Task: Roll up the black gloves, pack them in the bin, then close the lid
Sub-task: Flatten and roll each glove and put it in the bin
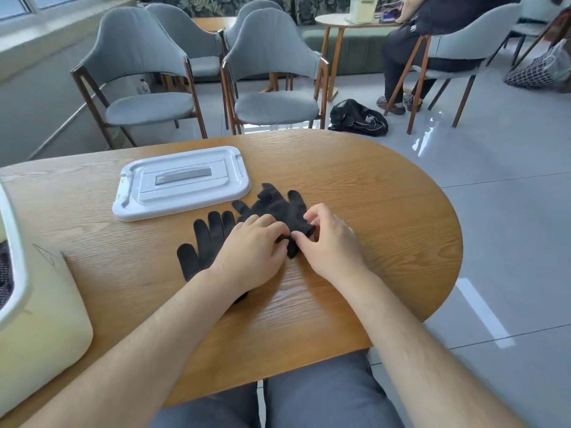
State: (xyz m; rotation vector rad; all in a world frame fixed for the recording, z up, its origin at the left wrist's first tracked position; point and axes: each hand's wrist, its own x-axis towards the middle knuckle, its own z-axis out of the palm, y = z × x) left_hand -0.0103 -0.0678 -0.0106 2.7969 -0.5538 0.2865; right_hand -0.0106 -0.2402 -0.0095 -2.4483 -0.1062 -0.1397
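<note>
Black glove [278,208], frame centre: left hand [256,245] and right hand [330,242] both pinching its cuff; roll tightly, evenly toward the finger end

Shared lounge or waiting area: 4 matching grey upholstered chairs [275,106] with wooden frames stand by an oval wooden table [355,186], another person [432,32] sits at a small round table [340,21] behind, on glossy grey floor tiles [509,149], near leaf-patterned wallpaper [216,4] and a green bench [355,47]
</note>
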